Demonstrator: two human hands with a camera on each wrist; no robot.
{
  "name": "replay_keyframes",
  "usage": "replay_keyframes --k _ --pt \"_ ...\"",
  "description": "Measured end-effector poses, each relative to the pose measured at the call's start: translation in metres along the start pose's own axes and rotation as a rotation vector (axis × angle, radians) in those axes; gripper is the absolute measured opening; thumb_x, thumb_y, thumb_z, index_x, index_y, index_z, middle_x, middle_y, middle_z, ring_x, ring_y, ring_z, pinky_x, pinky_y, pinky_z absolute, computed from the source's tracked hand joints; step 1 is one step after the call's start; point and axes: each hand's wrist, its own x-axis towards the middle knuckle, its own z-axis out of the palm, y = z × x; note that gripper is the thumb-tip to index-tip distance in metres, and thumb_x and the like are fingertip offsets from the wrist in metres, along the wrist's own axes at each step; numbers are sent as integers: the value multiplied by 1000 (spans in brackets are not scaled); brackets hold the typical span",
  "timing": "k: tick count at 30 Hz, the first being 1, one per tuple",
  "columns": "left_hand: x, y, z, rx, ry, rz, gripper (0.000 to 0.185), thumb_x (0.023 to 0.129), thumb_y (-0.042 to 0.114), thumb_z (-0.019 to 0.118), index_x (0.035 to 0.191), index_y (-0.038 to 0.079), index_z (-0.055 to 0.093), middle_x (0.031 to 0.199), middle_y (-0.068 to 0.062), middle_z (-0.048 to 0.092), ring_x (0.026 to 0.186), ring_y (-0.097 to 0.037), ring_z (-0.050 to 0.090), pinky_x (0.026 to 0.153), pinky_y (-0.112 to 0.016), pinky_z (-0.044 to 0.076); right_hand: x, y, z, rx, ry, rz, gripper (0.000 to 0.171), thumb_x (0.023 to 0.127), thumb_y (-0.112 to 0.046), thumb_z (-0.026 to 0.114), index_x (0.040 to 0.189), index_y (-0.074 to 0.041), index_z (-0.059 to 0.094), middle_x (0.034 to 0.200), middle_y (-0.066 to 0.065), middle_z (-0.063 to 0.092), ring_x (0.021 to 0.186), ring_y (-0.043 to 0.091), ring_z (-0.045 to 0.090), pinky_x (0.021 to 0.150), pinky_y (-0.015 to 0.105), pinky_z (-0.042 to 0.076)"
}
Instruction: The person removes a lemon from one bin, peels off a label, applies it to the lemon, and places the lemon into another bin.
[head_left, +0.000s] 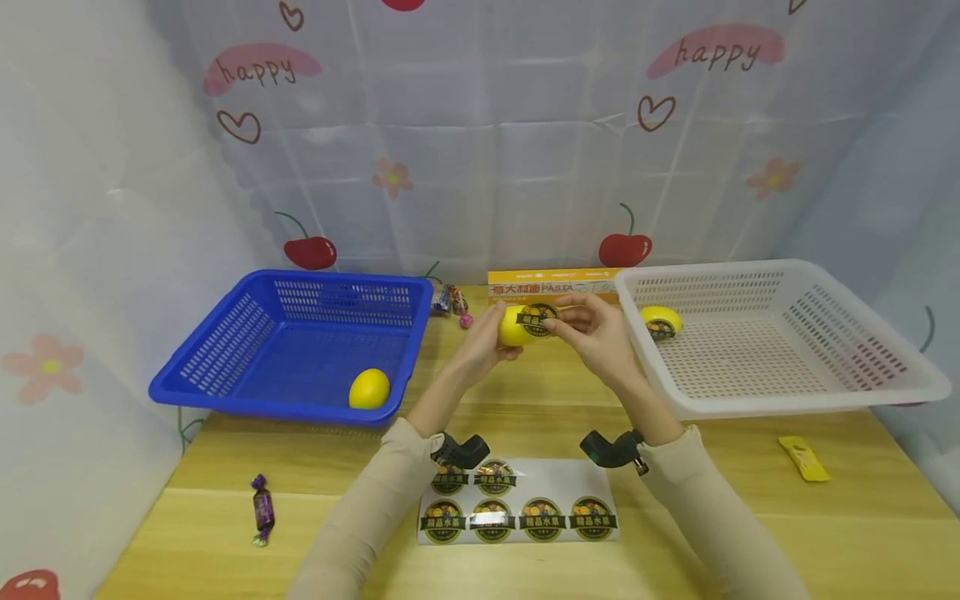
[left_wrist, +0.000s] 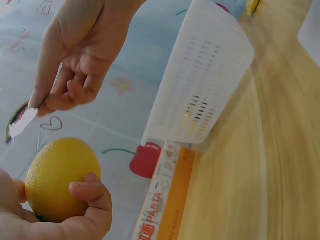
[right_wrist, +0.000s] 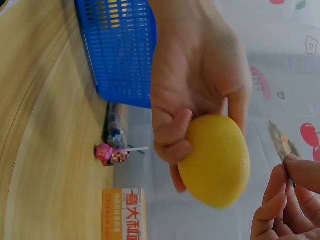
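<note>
Sticker sheet (head_left: 517, 508) in foreground; beyond it, lemon (head_left: 519, 325) is gripped by left hand (head_left: 483, 342), long axis crosswise, while round sticker (head_left: 540, 319) is pinched against its right end by right hand (head_left: 596, 333).

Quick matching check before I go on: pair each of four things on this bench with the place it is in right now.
Things:
1. lemon with label
2. plain lemon
3. sticker sheet
4. purple candy

Places:
A. in the blue basket
B. near the table's left front edge
C. held in the left hand
D. flat between the forearms

Pairs: 1-C, 2-A, 3-D, 4-B
</note>
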Motion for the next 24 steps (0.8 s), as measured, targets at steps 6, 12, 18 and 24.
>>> replay_keyframes --k 6,12,18,24 --pt "2 7 9 -8 51 -7 50 102 43 18 127 4 40 88 -8 50 61 -13 46 53 -19 40 4 -3 13 -85 42 -102 23 81 -1 71 100 8 62 86 22 67 74 16 65 67 14 50" --pt "0 6 13 157 96 53 55 102 45 19 130 3 42 99 -9 51 70 -13 47 58 -19 44 4 -5 19 -206 59 -142 20 80 -6 74 93 6 64 83 18 67 71 27 65 62 16 50" --pt "-2 -1 15 297 153 122 48 99 42 39 130 6 44 109 -11 45 76 -13 47 79 -40 53 3 -6 20 -246 45 -146 19 78 -5 75 90 5 63 80 17 66 69 27 64 61 17 49" --pt "-3 -2 18 293 168 170 44 99 41 40 126 7 47 113 -10 45 73 -12 44 77 -37 53 3 -5 18 -275 49 -188 24 79 -8 75 97 6 66 93 21 60 64 29 65 54 29 54"
